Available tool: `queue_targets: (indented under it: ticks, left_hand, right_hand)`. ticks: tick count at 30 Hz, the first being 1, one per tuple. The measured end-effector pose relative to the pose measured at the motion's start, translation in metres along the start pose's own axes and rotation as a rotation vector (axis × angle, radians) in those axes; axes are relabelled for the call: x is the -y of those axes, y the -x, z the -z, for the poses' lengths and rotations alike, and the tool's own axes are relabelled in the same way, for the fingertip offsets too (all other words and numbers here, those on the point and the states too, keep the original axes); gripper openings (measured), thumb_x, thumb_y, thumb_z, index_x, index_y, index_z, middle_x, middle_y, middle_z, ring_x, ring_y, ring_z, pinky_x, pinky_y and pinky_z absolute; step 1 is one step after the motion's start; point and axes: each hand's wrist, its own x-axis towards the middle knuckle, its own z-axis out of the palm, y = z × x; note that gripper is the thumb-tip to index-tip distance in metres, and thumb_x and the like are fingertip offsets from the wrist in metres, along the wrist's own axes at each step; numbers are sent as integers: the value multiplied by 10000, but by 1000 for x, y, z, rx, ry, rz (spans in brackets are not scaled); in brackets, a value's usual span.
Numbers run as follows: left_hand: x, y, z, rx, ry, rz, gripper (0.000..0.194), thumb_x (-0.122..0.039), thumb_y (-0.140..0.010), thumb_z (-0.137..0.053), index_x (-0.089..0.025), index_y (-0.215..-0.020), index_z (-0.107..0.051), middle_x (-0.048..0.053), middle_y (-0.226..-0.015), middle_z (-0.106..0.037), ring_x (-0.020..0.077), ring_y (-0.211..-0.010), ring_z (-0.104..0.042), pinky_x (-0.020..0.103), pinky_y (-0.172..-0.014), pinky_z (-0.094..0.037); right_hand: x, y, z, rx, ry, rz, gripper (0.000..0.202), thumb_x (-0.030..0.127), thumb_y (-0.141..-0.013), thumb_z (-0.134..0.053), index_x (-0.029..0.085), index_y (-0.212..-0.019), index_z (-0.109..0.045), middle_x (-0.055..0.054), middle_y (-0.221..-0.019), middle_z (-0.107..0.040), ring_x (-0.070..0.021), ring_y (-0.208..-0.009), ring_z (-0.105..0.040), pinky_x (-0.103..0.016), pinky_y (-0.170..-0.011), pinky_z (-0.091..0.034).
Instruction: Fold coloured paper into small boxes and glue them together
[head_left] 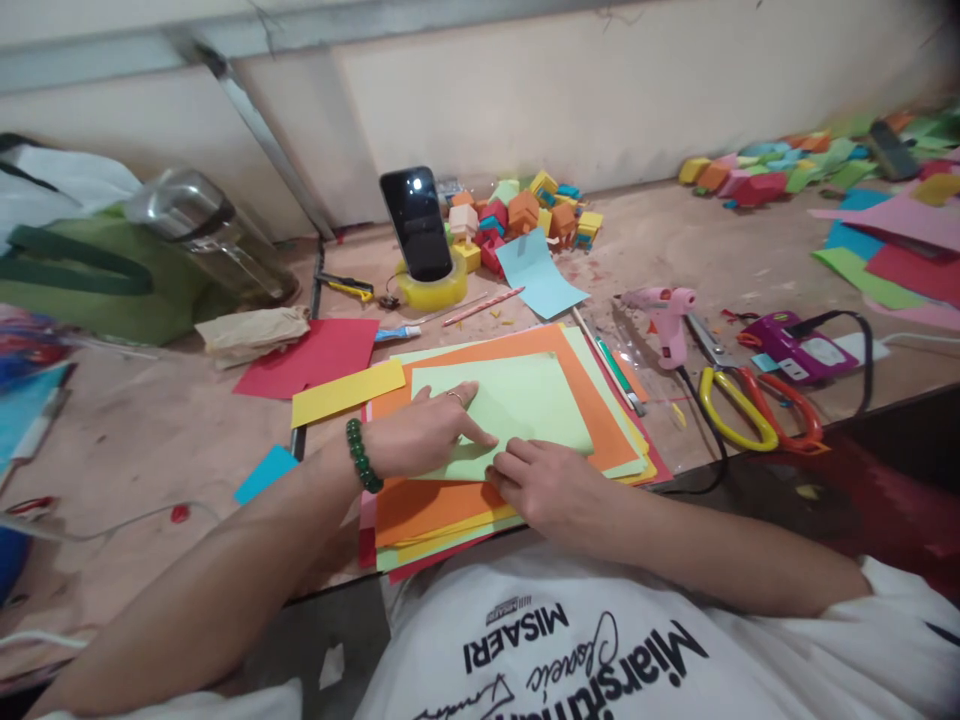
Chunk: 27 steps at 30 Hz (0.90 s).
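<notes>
A light green sheet of paper (pixel 525 395) lies on a stack of coloured paper (pixel 420 510), with an orange sheet directly under it. My left hand (pixel 424 432) rests on the green sheet, fingers spread, the index fingertip pressing near its front edge. A ring and a green bead bracelet (pixel 361 455) are on this arm. Close beside that fingertip, my right hand (pixel 551 490) has its fingers curled together on the sheet's near edge, which looks bent up or folded there. The thumb of my right hand is mostly hidden.
A phone (pixel 417 225) leans in a tape roll (pixel 433 285) before a pile of paper cubes (pixel 517 215). On the right are a pink glue gun (pixel 666 315), scissors (pixel 739 400) and a purple power strip (pixel 799 345). A bottle (pixel 217 235) and red paper (pixel 330 350) are left.
</notes>
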Motion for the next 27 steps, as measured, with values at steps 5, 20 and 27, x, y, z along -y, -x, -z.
queue_targets:
  ticks: [5,20,27]
  left_hand:
    - [-2,1,1,9,24,29,428,-131,-907,-408,-339,-1211,-625,132,-1537,-287,325,-1408,-270,640,-1058,-251]
    - [8,-1,-6,-47,-40,-25,515,-64,-871,-390,-376,-1207,-624,90,-1500,-358,326,-1342,-382,597,-1030,-333]
    - [-23,10,-31,-277,-155,-127,317,-239,-897,-495,-265,-1177,-643,132,-1418,-484,335,-1340,-386,628,-1094,-209]
  right_hand:
    - [2,2,2,-33,30,14,145,109,-876,-532,105,-964,-648,-79,-842,-604,-193,-781,-486,-318,-612,-412]
    - [-14,55,-7,-104,-3,-108,204,91,-911,-426,118,-963,-621,-84,-846,-600,-195,-799,-497,-288,-576,-411]
    - [-15,63,-5,-202,-7,-104,274,45,-896,-377,114,-883,-643,-84,-810,-618,-179,-738,-507,-283,-594,-438]
